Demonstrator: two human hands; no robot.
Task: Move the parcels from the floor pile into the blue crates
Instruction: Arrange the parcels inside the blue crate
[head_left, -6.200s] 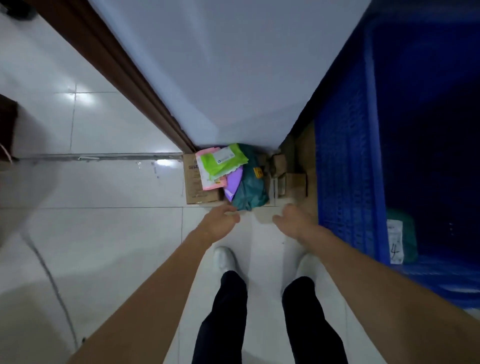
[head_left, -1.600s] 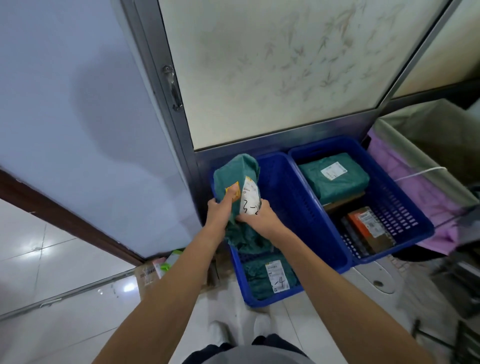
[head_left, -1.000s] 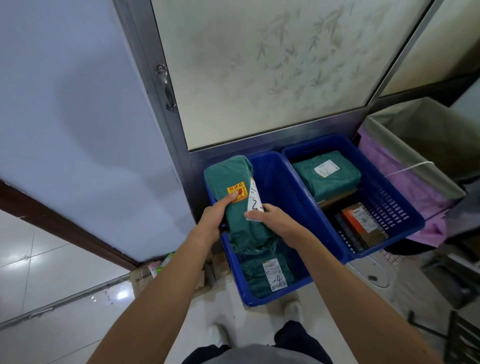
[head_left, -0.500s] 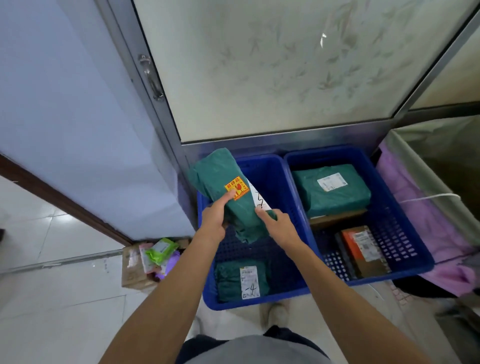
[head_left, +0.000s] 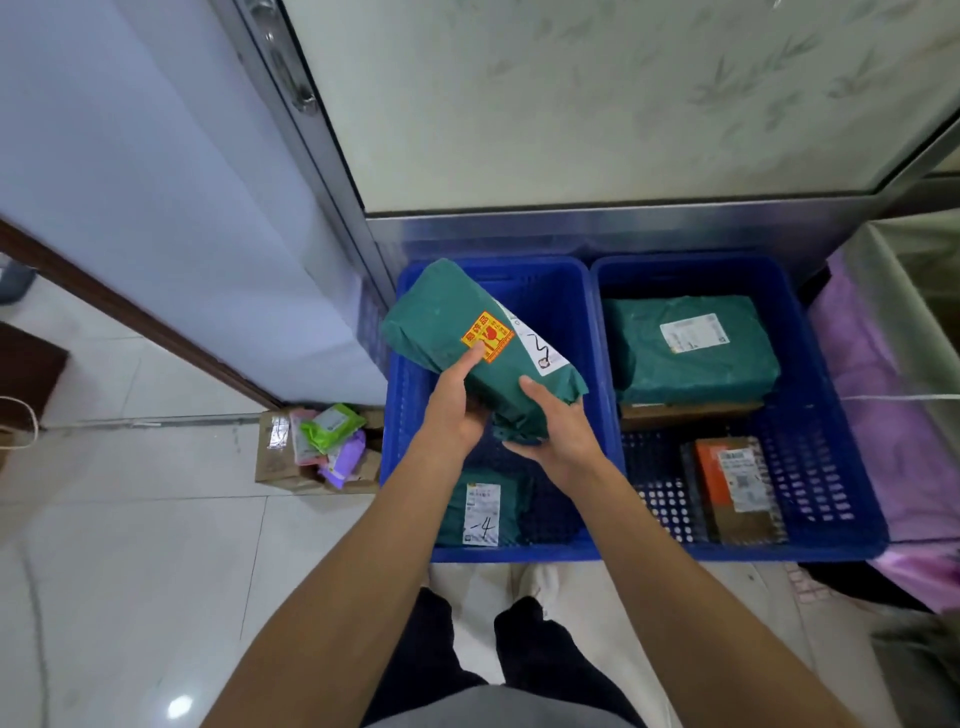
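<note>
The long green parcel (head_left: 457, 322) has an orange sticker (head_left: 488, 334) and a white label (head_left: 541, 349). It tilts over the left blue crate (head_left: 404, 447). The left hand (head_left: 453, 408) and right hand (head_left: 560, 434) each have a tight grip on its near end, hiding it.

Indoor parcel-sorting corner. Evidence: white tiled floor (head_left: 130, 545), frosted glass door (head_left: 597, 104), two blue crates (head_left: 779, 552) holding labelled parcels (head_left: 691, 353), small pile (head_left: 322, 447) against wall (head_left: 130, 156).

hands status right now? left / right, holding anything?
Left hand: grips the green parcel, thumb at its orange sticker.
Right hand: grips the same green parcel at its near end.
</note>
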